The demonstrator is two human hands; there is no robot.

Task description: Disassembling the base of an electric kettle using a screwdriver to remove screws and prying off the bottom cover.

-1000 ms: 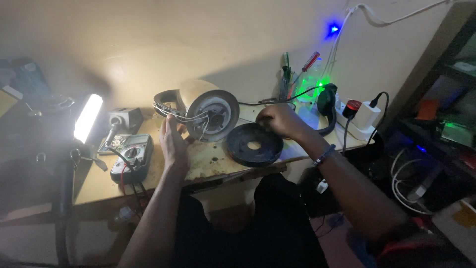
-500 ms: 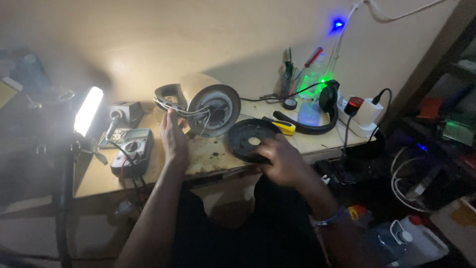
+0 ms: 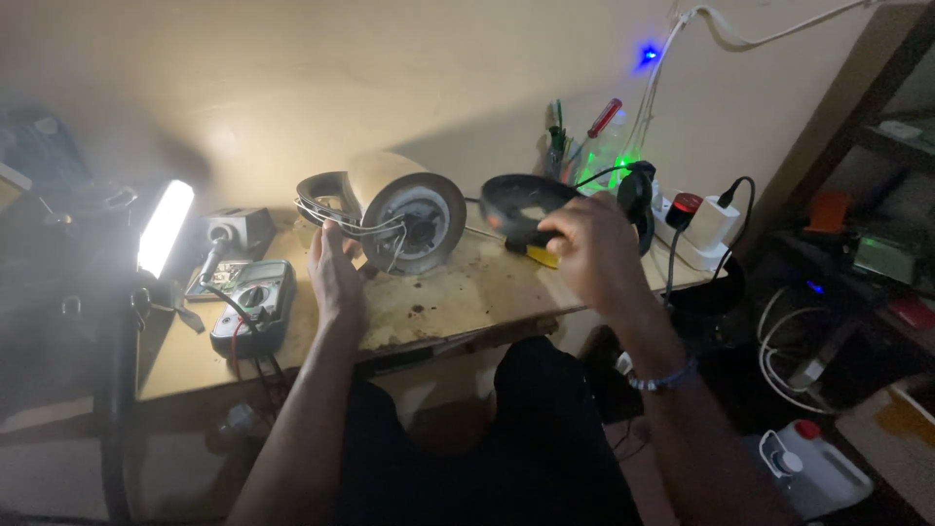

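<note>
Head view: the left hand (image 3: 336, 278) rests with flat, loose fingers against the overturned kettle (image 3: 404, 216) on the tabletop (image 3: 438, 307). The right hand (image 3: 594, 253), fingers closed, lifts the black base disc (image 3: 521, 200); its grip could slip, or the disc could snag the kettle's loose wires (image 3: 336, 222).

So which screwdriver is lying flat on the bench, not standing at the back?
The yellow-handled screwdriver, lying just under the right hand. The red-handled screwdriver and the green-handled one stand upright against the wall.
</note>
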